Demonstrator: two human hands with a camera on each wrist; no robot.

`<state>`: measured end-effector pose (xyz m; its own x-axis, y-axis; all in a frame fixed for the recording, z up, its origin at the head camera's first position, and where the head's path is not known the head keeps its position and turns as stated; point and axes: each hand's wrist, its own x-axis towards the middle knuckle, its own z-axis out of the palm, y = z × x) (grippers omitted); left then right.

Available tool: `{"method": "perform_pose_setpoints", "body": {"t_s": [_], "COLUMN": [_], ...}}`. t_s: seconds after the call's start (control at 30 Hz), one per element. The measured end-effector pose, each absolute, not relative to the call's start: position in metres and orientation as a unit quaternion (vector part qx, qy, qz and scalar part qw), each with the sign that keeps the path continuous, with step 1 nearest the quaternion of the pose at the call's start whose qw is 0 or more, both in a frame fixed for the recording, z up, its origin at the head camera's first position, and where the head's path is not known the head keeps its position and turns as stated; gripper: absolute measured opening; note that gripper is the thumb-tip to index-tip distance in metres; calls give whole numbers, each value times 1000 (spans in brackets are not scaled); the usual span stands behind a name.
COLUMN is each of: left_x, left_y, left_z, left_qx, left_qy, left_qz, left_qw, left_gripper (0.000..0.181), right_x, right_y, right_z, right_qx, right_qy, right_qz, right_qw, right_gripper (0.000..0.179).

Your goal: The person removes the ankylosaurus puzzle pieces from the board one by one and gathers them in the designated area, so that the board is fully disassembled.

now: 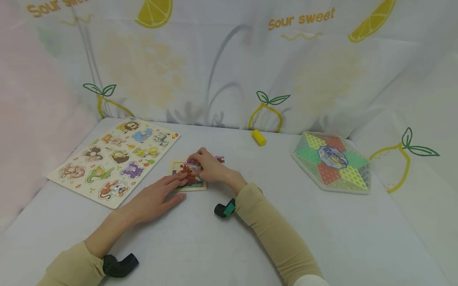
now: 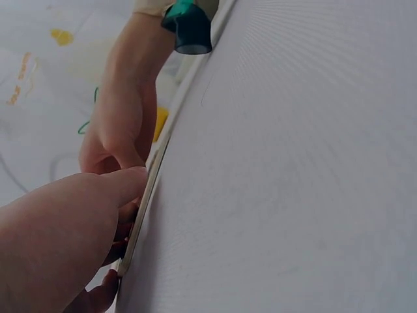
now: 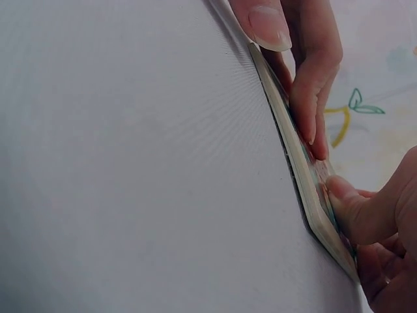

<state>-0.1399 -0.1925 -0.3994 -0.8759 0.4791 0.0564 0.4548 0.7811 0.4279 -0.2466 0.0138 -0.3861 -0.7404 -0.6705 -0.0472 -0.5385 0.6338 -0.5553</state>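
Note:
A small wooden jigsaw puzzle board (image 1: 195, 188) with a colourful picture lies flat on the table, partly covered by both hands. My left hand (image 1: 154, 200) rests on its left part, fingers straight and fingertips on the picture. Over the board's upper right my right hand (image 1: 212, 166) bends its fingers down and pinches a puzzle piece, mostly hidden beneath them. In the right wrist view the right thumb (image 3: 352, 208) presses at the board's surface, close to the left fingers. A loose puzzle piece (image 1: 220, 159) with pink and dark red shows just beyond the right hand.
A large animal puzzle board (image 1: 80, 159) lies at the left, near the left forearm. A yellow cylinder (image 1: 259, 138) lies at the back. To the right is a hexagonal clear case (image 1: 332, 163) with coloured triangles. A printed cloth (image 1: 229, 59) hangs behind the table.

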Motion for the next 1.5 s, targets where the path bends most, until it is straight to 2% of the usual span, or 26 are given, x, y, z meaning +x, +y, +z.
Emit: {"method": "perform_pose_setpoints", "body": {"t_s": [0.9,1.5], "left_x": [-141,-141], "left_y": [-190,-190], "left_z": [-399,-399], "left_qx": [246,244], "left_qy": [946,946], "left_qz": [211,210], "left_qw": [24,25], "left_gripper": [56,56], "right_x": [-249,-250], "right_y": [13,14], "right_z": [-389,-391], "right_qx": [-349,-345], "right_qy": [889,885], "right_qz": [-272,-291], "right_qw": [113,113], "right_gripper": [43,33]}}
